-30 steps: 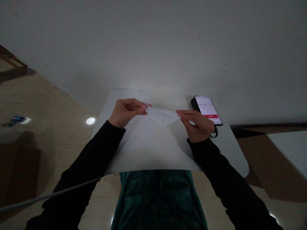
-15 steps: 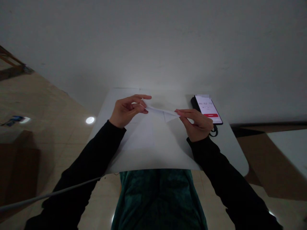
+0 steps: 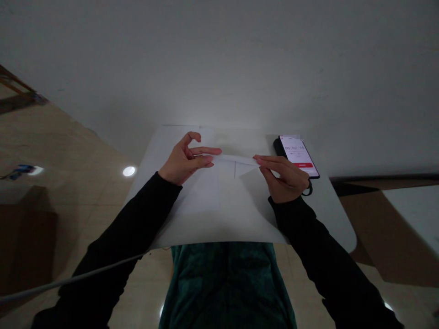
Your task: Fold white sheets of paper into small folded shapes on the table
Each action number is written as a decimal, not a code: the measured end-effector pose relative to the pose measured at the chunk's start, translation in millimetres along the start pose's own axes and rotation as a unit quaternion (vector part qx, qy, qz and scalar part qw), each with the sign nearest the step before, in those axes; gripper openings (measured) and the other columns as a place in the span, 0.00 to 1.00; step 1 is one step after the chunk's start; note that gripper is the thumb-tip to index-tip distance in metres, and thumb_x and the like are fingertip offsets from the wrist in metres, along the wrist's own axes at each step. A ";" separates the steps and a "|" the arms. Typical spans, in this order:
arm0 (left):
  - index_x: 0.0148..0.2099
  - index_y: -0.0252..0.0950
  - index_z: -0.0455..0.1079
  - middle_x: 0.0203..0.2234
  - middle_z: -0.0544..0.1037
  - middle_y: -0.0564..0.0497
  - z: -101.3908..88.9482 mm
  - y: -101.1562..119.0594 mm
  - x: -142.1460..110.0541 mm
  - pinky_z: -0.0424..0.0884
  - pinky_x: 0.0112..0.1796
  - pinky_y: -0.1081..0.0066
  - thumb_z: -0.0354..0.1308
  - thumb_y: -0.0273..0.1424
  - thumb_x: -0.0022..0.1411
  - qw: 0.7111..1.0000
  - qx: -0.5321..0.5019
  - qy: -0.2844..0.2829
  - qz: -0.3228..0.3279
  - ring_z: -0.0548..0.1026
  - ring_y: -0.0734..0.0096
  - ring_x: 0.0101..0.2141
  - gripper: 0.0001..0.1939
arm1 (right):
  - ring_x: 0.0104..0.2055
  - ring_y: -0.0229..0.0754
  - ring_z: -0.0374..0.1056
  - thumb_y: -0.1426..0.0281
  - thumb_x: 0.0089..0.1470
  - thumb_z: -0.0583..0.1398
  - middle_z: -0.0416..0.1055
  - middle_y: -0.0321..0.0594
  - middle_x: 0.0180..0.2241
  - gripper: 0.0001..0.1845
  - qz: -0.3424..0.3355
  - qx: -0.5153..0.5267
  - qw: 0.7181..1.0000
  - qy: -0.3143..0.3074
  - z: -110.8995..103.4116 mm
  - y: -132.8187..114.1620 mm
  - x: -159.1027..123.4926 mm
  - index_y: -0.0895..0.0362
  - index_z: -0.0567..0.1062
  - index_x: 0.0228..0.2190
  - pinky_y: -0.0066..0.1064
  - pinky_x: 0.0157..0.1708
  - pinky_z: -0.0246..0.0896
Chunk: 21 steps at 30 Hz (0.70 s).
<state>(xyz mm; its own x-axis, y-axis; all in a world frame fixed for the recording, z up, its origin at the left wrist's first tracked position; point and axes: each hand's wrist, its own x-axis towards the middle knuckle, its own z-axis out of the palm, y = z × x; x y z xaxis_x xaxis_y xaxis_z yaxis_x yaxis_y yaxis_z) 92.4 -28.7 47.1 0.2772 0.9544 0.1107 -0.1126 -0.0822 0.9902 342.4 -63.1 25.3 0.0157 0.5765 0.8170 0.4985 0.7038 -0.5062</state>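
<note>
A folded sheet of white paper [image 3: 236, 160] is stretched between my two hands above the white table. Its near side shows a vertical crease or edge and a slanting lower flap. My left hand [image 3: 190, 159] pinches its left end between the thumb and a straight finger, with the index finger raised and curled away. At the opposite end, my right hand [image 3: 283, 176] grips the paper between thumb and fingertips. Below the left hand, flat white paper [image 3: 202, 194] lies on the tabletop.
A phone [image 3: 298, 155] with a lit timer screen rests on a black object at the right, a dark strap loop beside it. The white table [image 3: 240, 228] stands against a grey wall [image 3: 219, 68]. A grey cable [image 3: 85, 273] crosses my left sleeve.
My left index finger has lifted and curled back, and the left grip has shifted slightly right along the paper. My right hand has moved a little to the right. The paper looks flatter.
</note>
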 end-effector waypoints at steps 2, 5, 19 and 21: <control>0.53 0.39 0.62 0.43 0.79 0.44 -1.4 1.8 -0.7 0.79 0.34 0.73 0.69 0.28 0.46 1.000 0.000 -0.023 -0.021 0.81 0.65 0.33 0.32 | 0.36 0.42 0.76 0.74 0.53 0.62 0.79 0.37 0.35 0.08 -0.013 0.001 1.000 0.003 -0.3 -0.3 0.6 0.50 0.79 0.33 0.37 0.35 0.76; 0.60 0.38 0.61 0.45 0.78 0.41 -3.7 3.0 -2.1 0.79 0.35 0.71 0.69 0.26 0.47 0.997 0.006 -0.049 -0.066 0.80 0.60 0.37 0.38 | 0.37 0.41 0.76 0.77 0.52 0.63 0.79 0.37 0.37 0.11 -0.050 0.015 0.999 0.002 -0.5 0.3 1.5 0.50 0.79 0.36 0.35 0.35 0.76; 0.50 0.36 0.73 0.39 0.81 0.45 -9.3 -8.1 3.4 0.78 0.35 0.79 0.69 0.23 0.47 0.979 -0.047 -0.045 -0.191 0.80 0.70 0.36 0.26 | 0.37 0.40 0.77 0.82 0.51 0.62 0.79 0.39 0.38 0.17 -0.103 0.028 0.994 -0.020 0.7 0.2 3.8 0.51 0.79 0.40 0.32 0.36 0.76; 0.47 0.36 0.75 0.32 0.82 0.48 -8.2 -11.3 4.1 0.77 0.33 0.80 0.70 0.24 0.45 0.979 -0.044 -0.027 -0.198 0.80 0.72 0.32 0.23 | 0.37 0.40 0.76 0.82 0.51 0.62 0.79 0.40 0.38 0.17 -0.104 0.027 0.994 -0.022 0.5 0.7 3.1 0.52 0.79 0.40 0.33 0.36 0.76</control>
<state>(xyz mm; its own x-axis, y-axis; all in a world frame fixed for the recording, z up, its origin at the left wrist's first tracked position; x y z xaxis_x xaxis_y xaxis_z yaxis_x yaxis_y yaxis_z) 87.0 -21.6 35.6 0.3647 0.8899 -0.2740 -0.0672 0.3187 0.9455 342.3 -60.6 27.4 -0.1206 0.4328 0.8934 0.4391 0.8304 -0.3430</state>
